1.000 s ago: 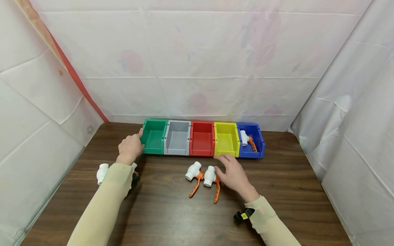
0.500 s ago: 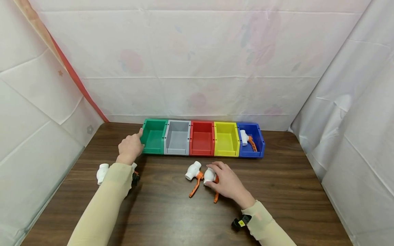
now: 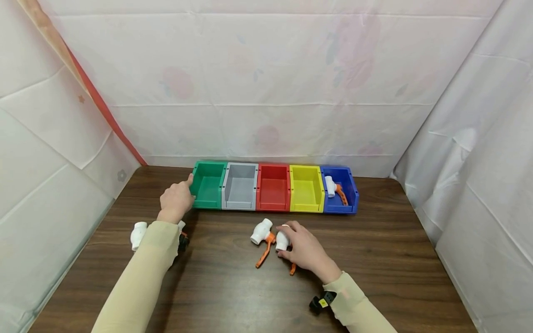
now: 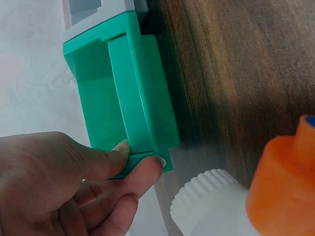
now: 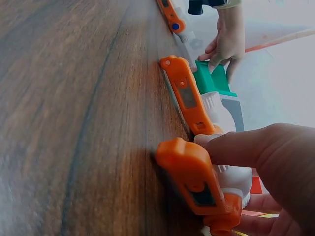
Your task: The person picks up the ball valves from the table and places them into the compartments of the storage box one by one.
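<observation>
While left fingers [image 4: 144, 174] pinch a green bin [image 4: 135, 93], right fingers [image 5: 241, 147] gripping a valve [image 3: 282, 241], orange-handled.

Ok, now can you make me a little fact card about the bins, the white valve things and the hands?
Left hand: pinches the edge of the green bin
Right hand: grips a white valve with an orange handle
Bins, left to right: green, gray, red, yellow, blue
Inside the blue bin: one valve
Beside the gripped valve: another valve, on the table
By the left sleeve: two white pieces, partly hidden
</observation>
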The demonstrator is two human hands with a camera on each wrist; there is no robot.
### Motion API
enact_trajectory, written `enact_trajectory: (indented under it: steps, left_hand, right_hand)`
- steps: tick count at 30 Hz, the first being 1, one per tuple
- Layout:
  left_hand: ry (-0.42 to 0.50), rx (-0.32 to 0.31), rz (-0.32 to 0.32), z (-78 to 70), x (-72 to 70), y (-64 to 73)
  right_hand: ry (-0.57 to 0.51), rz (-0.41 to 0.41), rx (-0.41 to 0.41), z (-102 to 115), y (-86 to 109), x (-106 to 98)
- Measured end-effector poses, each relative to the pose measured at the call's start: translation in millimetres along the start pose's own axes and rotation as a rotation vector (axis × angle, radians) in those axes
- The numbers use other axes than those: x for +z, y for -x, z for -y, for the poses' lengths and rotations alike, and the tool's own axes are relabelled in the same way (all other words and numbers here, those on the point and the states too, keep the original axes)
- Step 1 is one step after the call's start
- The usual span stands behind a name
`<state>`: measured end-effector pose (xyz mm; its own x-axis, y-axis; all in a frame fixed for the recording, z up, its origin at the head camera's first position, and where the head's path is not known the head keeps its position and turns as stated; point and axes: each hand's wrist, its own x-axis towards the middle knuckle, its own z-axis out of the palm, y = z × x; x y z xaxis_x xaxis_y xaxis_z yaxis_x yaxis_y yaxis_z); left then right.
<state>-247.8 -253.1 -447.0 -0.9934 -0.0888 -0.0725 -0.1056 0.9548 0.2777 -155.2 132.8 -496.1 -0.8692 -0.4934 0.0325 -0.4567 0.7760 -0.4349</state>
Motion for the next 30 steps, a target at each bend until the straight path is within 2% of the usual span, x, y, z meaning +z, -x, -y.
enact_trajectory:
  steps: [13,30]
  left_hand:
    - [0.007,0.000,0.002,-1.4,-1.2,2.2]
    - [-0.008,0.006,-0.003,-2.6,-1.1,1.9]
  right_hand:
    - [-0.011,-0.043,-0.015,-0.1,1.7,0.5]
    - [-0.042,-0.120,-0.001,-1.6,0.8,-18.8]
